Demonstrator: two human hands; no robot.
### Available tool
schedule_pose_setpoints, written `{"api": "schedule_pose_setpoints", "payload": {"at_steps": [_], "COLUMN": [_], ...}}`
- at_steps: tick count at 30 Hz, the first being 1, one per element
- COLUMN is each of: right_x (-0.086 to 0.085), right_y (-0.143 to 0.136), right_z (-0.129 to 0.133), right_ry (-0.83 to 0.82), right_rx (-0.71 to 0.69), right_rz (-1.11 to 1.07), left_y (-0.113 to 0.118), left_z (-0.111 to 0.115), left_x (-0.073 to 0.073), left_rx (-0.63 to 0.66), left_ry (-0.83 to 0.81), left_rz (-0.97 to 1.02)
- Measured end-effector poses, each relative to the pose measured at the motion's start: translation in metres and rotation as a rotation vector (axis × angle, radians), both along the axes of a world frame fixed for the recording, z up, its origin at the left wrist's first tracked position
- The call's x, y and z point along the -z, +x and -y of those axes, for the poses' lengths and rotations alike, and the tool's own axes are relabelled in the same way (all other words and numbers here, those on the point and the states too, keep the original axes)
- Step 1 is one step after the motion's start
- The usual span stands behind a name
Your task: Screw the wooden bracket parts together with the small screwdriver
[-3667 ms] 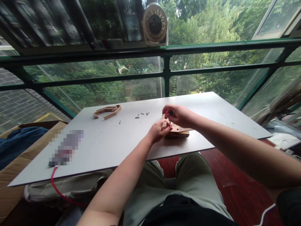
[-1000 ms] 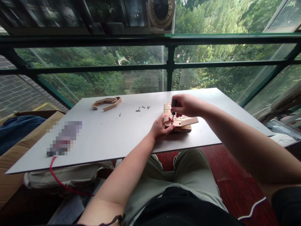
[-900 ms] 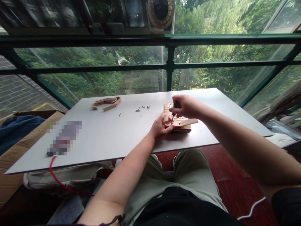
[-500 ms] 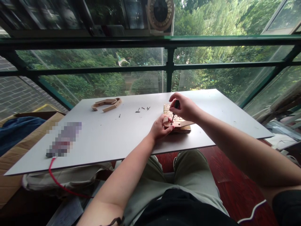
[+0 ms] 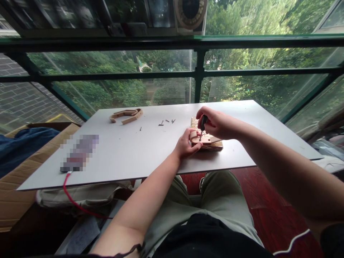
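My right hand is closed around the dark handle of a screwdriver, whose shaft points down at a hole in a curved wooden piece. Gripping the rounded left end of that piece is my left hand, with its thumb along the near edge. The wooden piece lies on a thick, worn wooden block near the front edge of the white table. Whether a screw sits under the screwdriver tip is too small to tell.
Several loose screws lie left of the block. Other curved wooden pieces rest at the table's back left. A blurred-out object with a red cable is at the left edge, beside a cardboard box. Green window bars stand behind.
The whole view has shifted, so the table appears slightly further right and higher. My right hand and the screwdriver have turned slightly; both hands keep their places at the wooden piece.
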State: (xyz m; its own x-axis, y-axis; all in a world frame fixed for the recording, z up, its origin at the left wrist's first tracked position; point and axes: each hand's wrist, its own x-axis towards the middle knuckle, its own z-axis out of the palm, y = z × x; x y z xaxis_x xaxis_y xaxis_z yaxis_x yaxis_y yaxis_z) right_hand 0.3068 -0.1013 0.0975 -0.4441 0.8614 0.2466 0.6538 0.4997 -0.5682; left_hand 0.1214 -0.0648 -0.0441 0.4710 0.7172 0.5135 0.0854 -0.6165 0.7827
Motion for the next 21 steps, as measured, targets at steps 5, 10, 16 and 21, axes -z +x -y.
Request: {"api": "schedule_pose_setpoints", "payload": {"at_steps": [5,10,16,21], "right_x": [-0.001,-0.005,-0.008,-0.006], "right_y": [0.003,0.008,0.010,0.012], "right_z": [-0.002,-0.004,-0.003,-0.003], "right_ry": [0.012,0.034,-0.031,-0.073], "right_rx": [0.007,0.038,0.058,0.095], "right_rz": [0.017,0.069,0.060,0.048], "left_y": [-0.005,-0.009,-0.010,-0.010], "left_z": [0.001,-0.001,-0.002,-0.002], "left_x": [0.004,0.007,0.008,0.009], "left_rx": [-0.029,-0.077,-0.148,-0.144], "left_ry": [0.064,0.066,0.031,0.040], "left_rz": [0.019,0.017,-0.010,-0.009]}}
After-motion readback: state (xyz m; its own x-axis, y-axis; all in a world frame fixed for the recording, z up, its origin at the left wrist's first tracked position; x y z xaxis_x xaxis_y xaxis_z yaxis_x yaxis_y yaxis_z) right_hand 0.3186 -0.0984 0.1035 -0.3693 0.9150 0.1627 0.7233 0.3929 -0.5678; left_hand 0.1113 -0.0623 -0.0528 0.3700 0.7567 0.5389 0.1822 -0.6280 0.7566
